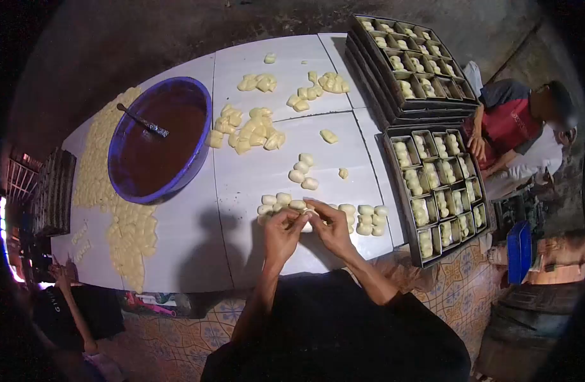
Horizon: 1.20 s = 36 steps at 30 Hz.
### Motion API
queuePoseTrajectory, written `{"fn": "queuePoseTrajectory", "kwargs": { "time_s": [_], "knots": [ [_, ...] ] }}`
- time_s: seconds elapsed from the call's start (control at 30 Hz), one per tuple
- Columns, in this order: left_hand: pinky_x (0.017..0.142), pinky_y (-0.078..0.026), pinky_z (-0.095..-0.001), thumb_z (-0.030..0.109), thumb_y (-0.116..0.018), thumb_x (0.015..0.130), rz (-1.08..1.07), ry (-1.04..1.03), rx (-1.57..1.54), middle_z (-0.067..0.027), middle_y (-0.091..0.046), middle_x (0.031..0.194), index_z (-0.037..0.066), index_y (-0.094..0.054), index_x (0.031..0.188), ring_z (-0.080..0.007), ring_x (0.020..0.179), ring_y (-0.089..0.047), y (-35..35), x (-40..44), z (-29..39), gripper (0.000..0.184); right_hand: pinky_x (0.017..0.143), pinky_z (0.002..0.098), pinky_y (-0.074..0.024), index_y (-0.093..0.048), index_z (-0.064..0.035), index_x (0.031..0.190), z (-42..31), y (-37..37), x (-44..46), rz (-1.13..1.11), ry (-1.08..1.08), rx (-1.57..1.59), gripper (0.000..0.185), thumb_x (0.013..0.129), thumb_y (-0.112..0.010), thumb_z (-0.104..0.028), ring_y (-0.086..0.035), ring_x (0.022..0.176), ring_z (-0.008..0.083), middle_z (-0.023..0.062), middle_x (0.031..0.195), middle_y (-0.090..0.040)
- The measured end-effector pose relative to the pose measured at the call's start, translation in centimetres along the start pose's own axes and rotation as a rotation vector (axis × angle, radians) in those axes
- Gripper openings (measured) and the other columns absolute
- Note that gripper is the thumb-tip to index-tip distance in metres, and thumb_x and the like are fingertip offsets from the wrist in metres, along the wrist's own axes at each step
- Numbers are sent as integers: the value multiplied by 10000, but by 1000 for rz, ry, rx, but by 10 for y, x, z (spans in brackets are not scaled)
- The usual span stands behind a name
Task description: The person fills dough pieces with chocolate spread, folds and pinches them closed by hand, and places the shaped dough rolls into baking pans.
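Note:
My left hand point(282, 237) and my right hand point(332, 232) meet near the front of the white table. The fingers of both are closed around a small pale dough piece point(307, 214), mostly hidden by them. Just beyond the left fingers lie rounded dough pieces point(283, 198) in a row. Beside my right hand, more rolled dough pieces point(371, 219) are lined up in short groups. A little farther back sits a loose cluster of dough rolls point(300, 172).
A blue basin point(206, 130) of brown filling holds a spatula-like tool point(141, 121). Flat dough pieces point(132, 242) cover the left side. At right are a tin tray of dough point(446, 191) and stacked trays point(369, 79). One person point(508, 124) stands beyond them; another person's arm point(76, 309) shows lower left.

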<state>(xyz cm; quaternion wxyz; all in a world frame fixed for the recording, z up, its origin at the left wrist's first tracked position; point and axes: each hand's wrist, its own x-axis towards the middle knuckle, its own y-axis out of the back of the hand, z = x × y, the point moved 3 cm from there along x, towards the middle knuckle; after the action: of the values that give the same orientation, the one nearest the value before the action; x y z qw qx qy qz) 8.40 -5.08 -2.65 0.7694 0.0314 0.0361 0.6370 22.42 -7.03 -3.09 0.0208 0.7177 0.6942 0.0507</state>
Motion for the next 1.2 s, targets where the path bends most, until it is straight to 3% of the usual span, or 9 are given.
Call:
{"fn": "queuePoseTrajectory", "kwargs": {
  "time_s": [0.07, 0.2, 0.33, 0.53, 0.73, 0.9, 1.0, 1.1, 1.2],
  "knots": [
    [734, -567, -283, 2, -701, 807, -3, -19, 62, -105, -625, 932, -35, -577, 993, -161, 854, -640, 5, 3, -14, 227, 667, 234, -442, -383, -63, 1413, 3, -1, 6, 48, 87, -133, 554, 897, -584, -60, -488, 783, 87, 30, 1004, -528],
    [710, -505, -255, -22, -649, 819, 35, -56, -356, -76, -579, 957, 25, -512, 1078, -132, 895, -586, 5, 9, -25, 297, 684, 266, -504, -370, -44, 1411, 25, 2, 11, -566, -644, 491, 577, 893, -614, -118, -613, 860, 161, 142, 1162, -575],
    [868, -476, -316, 67, -587, 871, 260, 86, -530, -114, -548, 1049, 22, -473, 1138, -203, 963, -581, 0, 29, -54, 294, 715, 263, -521, -573, 18, 1221, 23, 23, 61, -74, -234, -8, 430, 796, -520, 56, -621, 852, 134, 139, 1083, -630],
    [907, -432, -343, 238, -497, 949, 351, 628, -829, -133, -480, 1114, 66, -386, 1267, -213, 961, -504, -55, 75, -107, 378, 934, 319, -448, -532, 86, 1225, 93, 33, 113, 39, -193, 435, 459, 769, -529, 36, -564, 1069, 173, 121, 1244, -563],
    [917, -389, -358, 402, -520, 916, 328, 703, -899, -107, -524, 1117, 107, -457, 1235, -199, 977, -495, -64, 90, -106, 439, 852, 314, -478, -616, 19, 1129, 79, 60, 134, -117, -257, -374, 381, 764, -504, 20, -617, 989, 219, 196, 982, -670],
    [845, -429, -368, 213, -559, 887, 473, 672, -581, -133, -505, 1113, 92, -347, 1309, -221, 956, -500, -48, 77, -63, 487, 757, 419, -489, -641, -1, 1069, 94, 90, 214, 21, 456, -1049, 374, 706, -553, 24, -560, 984, 346, 201, 1233, -548],
    [844, -450, -351, 141, -560, 875, 446, 512, -463, -130, -538, 1107, 61, -403, 1269, -224, 970, -530, -37, 69, -52, 432, 747, 367, -508, -642, -8, 1087, 117, 86, 226, -87, 361, -1176, 369, 719, -615, -8, -579, 932, 317, 183, 1138, -559],
    [909, -440, -325, 85, -552, 879, 266, 229, -480, -125, -570, 1139, 21, -469, 1264, -209, 1038, -547, -14, 64, -59, 400, 737, 310, -514, -640, -12, 1122, 91, 75, 202, -52, -11, -664, 363, 766, -676, -68, -587, 916, 254, 129, 1048, -526],
    [971, -411, -265, 45, -541, 933, 142, 155, -341, -107, -582, 1191, -11, -476, 1319, -147, 1112, -537, -2, 62, -34, 396, 752, 285, -524, -644, 23, 1119, 45, 33, 141, -31, -2, -68, 294, 864, -658, -122, -580, 882, 156, 73, 1137, -459]
  ]
}}
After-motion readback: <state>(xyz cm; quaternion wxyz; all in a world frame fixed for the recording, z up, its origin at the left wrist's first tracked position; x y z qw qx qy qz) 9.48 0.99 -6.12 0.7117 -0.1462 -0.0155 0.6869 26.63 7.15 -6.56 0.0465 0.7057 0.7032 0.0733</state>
